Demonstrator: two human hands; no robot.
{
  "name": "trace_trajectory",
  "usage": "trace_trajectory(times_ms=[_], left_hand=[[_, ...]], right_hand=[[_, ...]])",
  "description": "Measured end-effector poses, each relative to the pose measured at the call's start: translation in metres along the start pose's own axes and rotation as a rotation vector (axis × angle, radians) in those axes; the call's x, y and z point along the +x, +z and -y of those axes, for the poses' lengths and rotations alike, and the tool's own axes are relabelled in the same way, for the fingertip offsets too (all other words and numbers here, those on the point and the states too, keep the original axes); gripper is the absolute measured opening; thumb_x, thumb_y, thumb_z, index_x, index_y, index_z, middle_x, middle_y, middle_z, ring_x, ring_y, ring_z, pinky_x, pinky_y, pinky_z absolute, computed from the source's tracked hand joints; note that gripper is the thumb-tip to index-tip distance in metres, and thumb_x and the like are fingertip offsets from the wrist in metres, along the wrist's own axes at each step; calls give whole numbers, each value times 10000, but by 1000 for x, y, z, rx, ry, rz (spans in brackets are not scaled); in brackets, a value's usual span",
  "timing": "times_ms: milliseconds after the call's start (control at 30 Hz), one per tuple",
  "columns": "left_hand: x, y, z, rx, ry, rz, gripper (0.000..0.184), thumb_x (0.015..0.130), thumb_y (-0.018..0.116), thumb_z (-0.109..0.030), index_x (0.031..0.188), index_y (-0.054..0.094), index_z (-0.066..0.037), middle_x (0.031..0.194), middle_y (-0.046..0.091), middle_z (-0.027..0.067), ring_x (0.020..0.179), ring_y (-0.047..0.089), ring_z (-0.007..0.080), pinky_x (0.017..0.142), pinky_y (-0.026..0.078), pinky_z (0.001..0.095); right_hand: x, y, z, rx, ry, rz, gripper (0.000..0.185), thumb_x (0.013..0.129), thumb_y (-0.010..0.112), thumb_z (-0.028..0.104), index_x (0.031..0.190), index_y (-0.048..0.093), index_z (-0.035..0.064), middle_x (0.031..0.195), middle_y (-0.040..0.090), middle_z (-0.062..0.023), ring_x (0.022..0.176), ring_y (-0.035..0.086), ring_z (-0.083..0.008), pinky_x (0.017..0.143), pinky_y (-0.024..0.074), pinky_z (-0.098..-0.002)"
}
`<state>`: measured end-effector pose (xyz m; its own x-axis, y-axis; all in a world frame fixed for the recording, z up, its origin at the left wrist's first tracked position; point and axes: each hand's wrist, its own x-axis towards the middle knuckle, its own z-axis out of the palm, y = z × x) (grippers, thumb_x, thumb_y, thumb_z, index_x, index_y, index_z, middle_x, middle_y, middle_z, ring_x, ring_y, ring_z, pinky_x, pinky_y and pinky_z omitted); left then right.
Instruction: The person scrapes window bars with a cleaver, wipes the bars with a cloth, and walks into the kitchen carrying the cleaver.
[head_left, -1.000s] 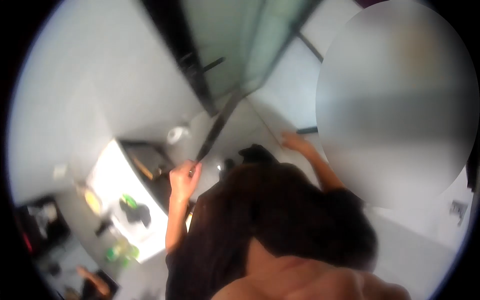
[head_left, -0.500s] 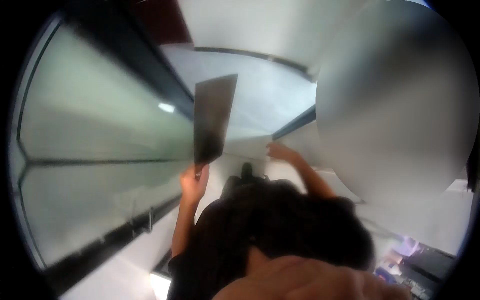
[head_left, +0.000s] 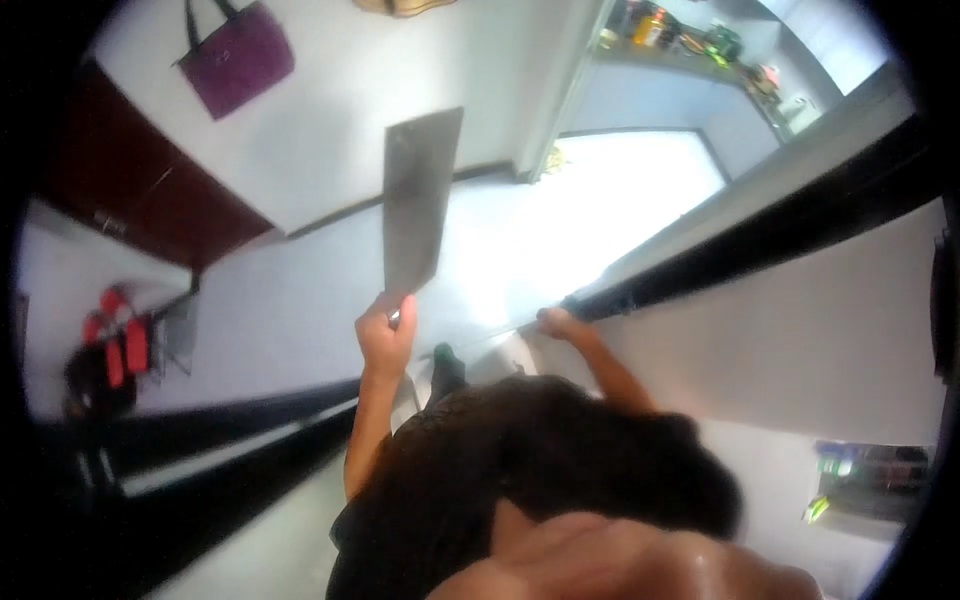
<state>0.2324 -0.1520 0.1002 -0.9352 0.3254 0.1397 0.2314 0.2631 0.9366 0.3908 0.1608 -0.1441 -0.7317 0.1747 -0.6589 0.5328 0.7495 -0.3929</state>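
In the head view my left hand [head_left: 387, 342] grips the lower end of a flat, thin, grey-brown rectangular board [head_left: 420, 200], held upright in front of me. A small shiny spot shows between thumb and fingers. To the right, my right hand [head_left: 566, 323] is closed with its fingers curled; nothing shows in it. It is beside the dark edge of a door frame [head_left: 660, 285]; whether it touches the edge I cannot tell. A dark shoe [head_left: 446, 365] shows on the floor below, between the hands.
A purple bag [head_left: 238, 60] hangs on the white wall, upper left. Below it stands a dark red cabinet or door [head_left: 140, 170]. Red and black items [head_left: 115, 345] lie at far left. Bottles and other goods crowd a counter [head_left: 680, 65] through the upper-right opening. Bright floor [head_left: 320, 280] lies ahead.
The view has swung from a glass panel at left to a room with the purple bag and counter. The board stays in my left hand; my right hand is slightly lower.
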Motion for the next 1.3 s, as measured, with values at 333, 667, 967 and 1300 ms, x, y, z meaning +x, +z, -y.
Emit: trace_trajectory(times_ms=[333, 667, 967, 1300], left_hand=[[136, 46, -14, -174, 189, 185, 134, 847, 536, -49, 928, 593, 41, 614, 548, 23, 450, 472, 77, 397, 362, 216], [243, 148, 42, -53, 394, 259, 149, 832, 568, -110, 845, 603, 34, 609, 563, 42, 492, 494, 96, 460, 411, 247], [360, 263, 72, 253, 380, 559, 230, 825, 566, -154, 878, 605, 66, 746, 641, 173, 645, 625, 265, 590, 483, 333], [452, 406, 18, 206, 460, 695, 231, 819, 577, -175, 864, 611, 49, 710, 630, 175, 562, 607, 212, 528, 465, 313]], right_hand=[[35, -19, -19, 173, -6, -225, 440, 781, 594, 270, 1131, 542, 9, 1054, 597, -201, 998, 557, -327, 867, 431, -370], [135, 3, -80, 328, 206, -183, 415, 748, 592, 306, 1033, 603, 4, 1015, 608, -202, 957, 567, -339, 820, 445, -397], [195, 63, -139, 705, 418, -444, 399, 740, 600, 241, 1033, 590, -30, 908, 636, -192, 790, 617, -290, 725, 488, -378], [163, -49, -155, 1105, 604, -634, 261, 776, 588, 138, 982, 572, -21, 697, 596, -111, 563, 587, -189, 467, 477, -305]])
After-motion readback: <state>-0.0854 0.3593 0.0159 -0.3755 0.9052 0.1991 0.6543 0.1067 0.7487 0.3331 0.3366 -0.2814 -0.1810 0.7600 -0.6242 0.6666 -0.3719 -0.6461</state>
